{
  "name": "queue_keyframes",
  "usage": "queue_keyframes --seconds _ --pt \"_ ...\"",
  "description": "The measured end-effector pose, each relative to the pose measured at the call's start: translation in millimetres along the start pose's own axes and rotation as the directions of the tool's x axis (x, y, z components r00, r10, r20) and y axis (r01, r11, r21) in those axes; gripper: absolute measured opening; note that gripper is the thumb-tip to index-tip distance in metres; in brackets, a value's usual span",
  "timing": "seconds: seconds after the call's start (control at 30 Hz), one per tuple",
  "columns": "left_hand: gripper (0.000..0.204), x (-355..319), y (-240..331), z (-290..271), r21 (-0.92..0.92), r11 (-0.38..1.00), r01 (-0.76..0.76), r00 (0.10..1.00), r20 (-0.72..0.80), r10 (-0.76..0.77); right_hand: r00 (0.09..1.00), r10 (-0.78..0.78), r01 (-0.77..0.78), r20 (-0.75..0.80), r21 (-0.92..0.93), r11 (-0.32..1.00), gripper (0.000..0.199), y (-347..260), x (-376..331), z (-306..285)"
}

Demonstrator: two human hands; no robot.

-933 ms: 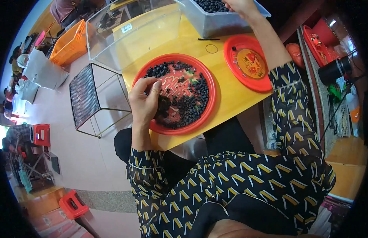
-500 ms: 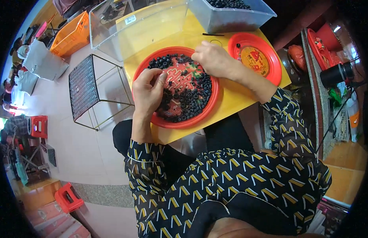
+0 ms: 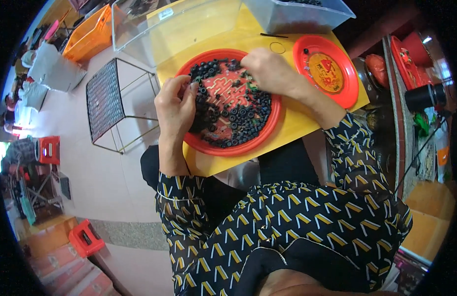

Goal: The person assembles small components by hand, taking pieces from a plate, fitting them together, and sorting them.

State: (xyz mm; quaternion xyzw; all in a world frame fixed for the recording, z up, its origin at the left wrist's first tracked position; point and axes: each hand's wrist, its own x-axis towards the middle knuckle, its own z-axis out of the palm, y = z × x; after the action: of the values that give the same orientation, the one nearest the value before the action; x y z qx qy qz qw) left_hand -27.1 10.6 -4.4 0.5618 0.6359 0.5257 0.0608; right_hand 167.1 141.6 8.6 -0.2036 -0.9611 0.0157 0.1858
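A round red tray (image 3: 276, 118) stands on the yellow tabletop, with many small black ring-shaped parts (image 3: 237, 116), like tiny wheels, spread on its patterned bottom. My left hand (image 3: 175, 104) is over the tray's left rim, thumb and fingers pinched together. A small dark piece seems to be at its fingertips, too small to name. Over the tray's far right part is my right hand (image 3: 267, 70), its fingers curled inward and pointing down at the parts. What those fingers hold, if anything, is hidden.
To the right lies a smaller red plate (image 3: 350, 81) with one black part on it. A thin black stick (image 3: 274, 35) and a rubber band (image 3: 277, 47) lie beyond the tray. Clear plastic bins (image 3: 300, 18) stand at the back. A woven stool (image 3: 104, 101) is at the left.
My left hand has moved left, from over the tray's parts to its left rim. My right hand stays near the tray's far right side, fingers still curled. The whole view has shifted slightly.
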Motion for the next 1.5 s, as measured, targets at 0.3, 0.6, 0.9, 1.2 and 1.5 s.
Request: queue_keyframes --seconds 0.3,0.6,0.9,1.2,1.5 --pt "0.017 0.8 -10.3 -5.9 0.123 0.985 0.119 0.993 0.000 -0.120 0.993 -0.002 0.010 0.122 -0.068 0.998 0.010 4.8 -7.4 -8.6" --pt "0.015 0.8 -16.4 -12.3 0.158 0.979 0.130 0.991 -0.012 -0.130 0.956 -0.069 0.068 0.286 0.015 0.998 0.015 -18.3 -1.4 -15.5" --pt "0.012 2.5 -14.8 2.7 0.261 0.940 -0.221 0.974 0.112 0.198 0.910 -0.073 0.059 0.407 0.048 0.997 0.015 -23.3 5.4 1.5" --pt "0.010 3.8 -9.9 20.4 0.419 0.867 -0.271 0.939 0.313 0.143 0.995 0.096 -0.086 0.017 0.621 0.779 0.012 -26.7 18.4 23.0" --pt "0.009 -1.2 -6.2 24.7 0.365 0.902 -0.229 0.950 0.288 0.125 0.934 0.271 -0.331 0.231 0.844 0.421 0.011 -31.4 14.4 15.0"
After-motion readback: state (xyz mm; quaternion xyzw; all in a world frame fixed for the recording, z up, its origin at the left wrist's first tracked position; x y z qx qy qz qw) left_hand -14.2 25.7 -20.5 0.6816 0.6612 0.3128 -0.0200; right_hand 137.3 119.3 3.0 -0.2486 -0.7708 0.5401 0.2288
